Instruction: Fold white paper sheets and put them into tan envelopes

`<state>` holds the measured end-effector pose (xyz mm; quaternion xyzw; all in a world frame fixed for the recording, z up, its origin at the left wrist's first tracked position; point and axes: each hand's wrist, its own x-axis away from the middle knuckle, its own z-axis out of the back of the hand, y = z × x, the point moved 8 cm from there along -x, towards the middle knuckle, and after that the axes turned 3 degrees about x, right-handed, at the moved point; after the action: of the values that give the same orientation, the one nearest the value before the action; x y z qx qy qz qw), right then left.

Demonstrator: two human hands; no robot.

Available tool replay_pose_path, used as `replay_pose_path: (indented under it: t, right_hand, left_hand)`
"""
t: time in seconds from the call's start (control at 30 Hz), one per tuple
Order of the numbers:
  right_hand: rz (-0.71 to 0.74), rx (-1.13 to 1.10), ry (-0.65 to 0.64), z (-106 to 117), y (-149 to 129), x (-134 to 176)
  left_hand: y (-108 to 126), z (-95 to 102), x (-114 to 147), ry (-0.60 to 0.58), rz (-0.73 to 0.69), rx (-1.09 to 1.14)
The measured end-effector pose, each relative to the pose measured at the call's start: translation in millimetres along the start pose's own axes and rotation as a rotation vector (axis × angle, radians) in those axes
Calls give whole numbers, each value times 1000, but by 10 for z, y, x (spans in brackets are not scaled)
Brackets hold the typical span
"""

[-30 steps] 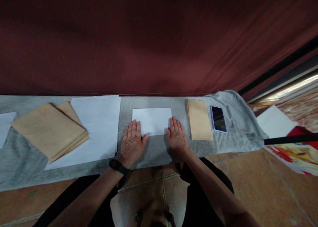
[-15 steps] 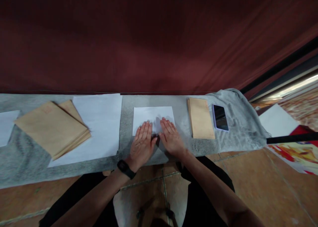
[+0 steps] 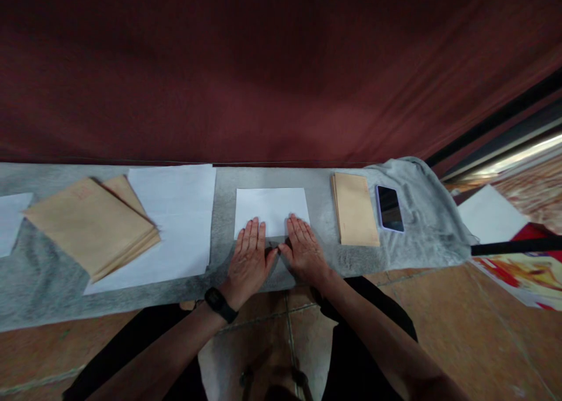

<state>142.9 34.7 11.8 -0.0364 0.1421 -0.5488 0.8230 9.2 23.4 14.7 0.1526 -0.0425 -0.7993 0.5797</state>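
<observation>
A small white sheet of paper point(image 3: 272, 205), perhaps folded, lies flat on the grey cloth in front of me. My left hand point(image 3: 249, 259) rests palm down with its fingertips over the sheet's near left part, fingers stretched out. On the near right part lie the fingertips of my right hand point(image 3: 306, 250), also flat and extended. The two thumbs point toward each other and come close just below the sheet's near edge. Neither hand grips anything. The fingers cover part of the near edge.
Brown envelopes point(image 3: 90, 225) overlap larger white sheets point(image 3: 187, 213) on the left. Another white paper point(image 3: 13, 222) sits at the far left. Rightward are a stack of brown envelopes point(image 3: 356, 209) and a phone point(image 3: 390, 209). A grey cloth point(image 3: 272, 177) covers the surface; a dark red panel point(image 3: 263, 85) rises behind.
Both hands have slid slightly toward me and a little apart, uncovering more of the sheet's middle. The sheet itself has stayed in place.
</observation>
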Motion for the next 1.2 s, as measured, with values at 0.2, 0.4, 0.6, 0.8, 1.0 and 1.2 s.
replay_pose_path:
  t: [0.2,0.4,0.6,0.8,1.0,1.2]
  right_hand:
    - [-65,33,48,-7,120,40]
    - [-116,82,112,2,196,65]
    - [-147,119,138,3,217,78]
    - [-224,91,52,39,288,-48]
    - [-133,-27,-46,46,113,-309]
    - [-94,-93,-66,-51,-68,-490]
  left_hand:
    - [-97,23,23,24,58,-3]
    - [-175,85,19,35,82,-33]
    - [-253,97,14,32,111,-27]
    - [-161,176,-128,42,63,27]
    - [54,36,-350,-10,-22,82]
    - [58,-172,-487,-39,-30,76]
